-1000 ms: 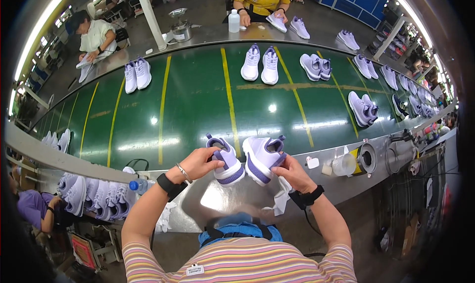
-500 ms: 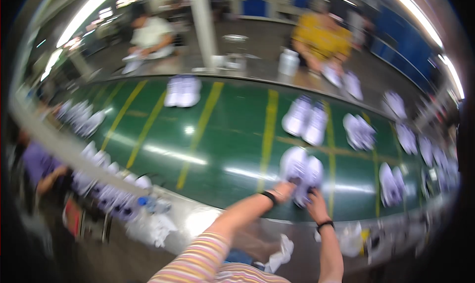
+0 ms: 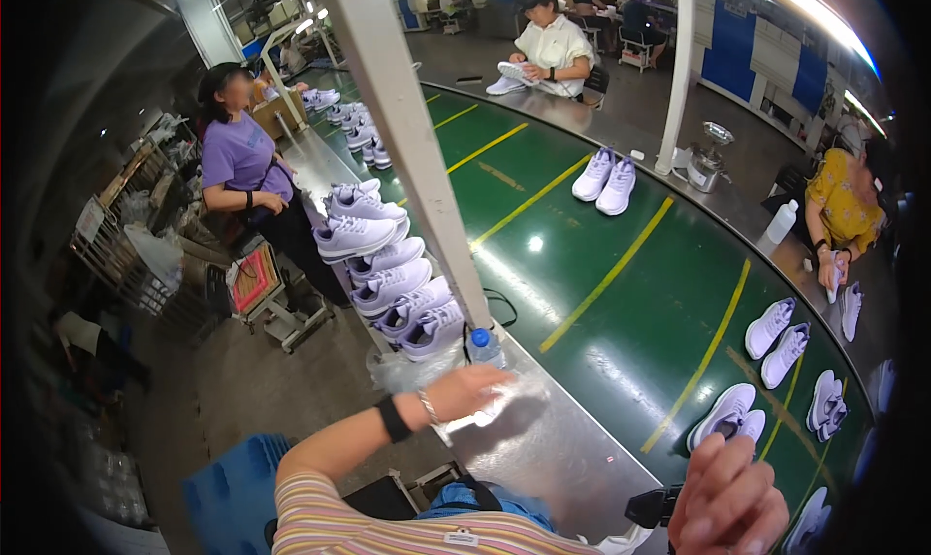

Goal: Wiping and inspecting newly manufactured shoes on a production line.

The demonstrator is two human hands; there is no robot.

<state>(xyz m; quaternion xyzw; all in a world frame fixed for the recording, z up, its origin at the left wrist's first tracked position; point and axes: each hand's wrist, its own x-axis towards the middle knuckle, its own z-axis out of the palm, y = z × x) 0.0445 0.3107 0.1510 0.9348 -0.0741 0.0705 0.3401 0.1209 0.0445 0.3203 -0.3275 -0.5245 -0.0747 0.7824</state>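
The left hand has its fingers stretched out, slightly blurred, with nothing seen in them, above the steel ledge and near the bottle. The fingers of the right hand are loosely bent and bunched; whether they close on anything, I cannot tell. Just past them, partly covered by them, the nearest pair of pale lilac shoes sits on the green belt; contact with the hand is unclear. Beyond the bottle, more shoes are heaped in a stack. Each shoe looks light, with a soft upper that probably gives under a squeeze and a thick, springier sole; nothing seems fragile, though pale fabric may mark easily. The heel collar looks the surest hold, thumb inside, fingers outside.
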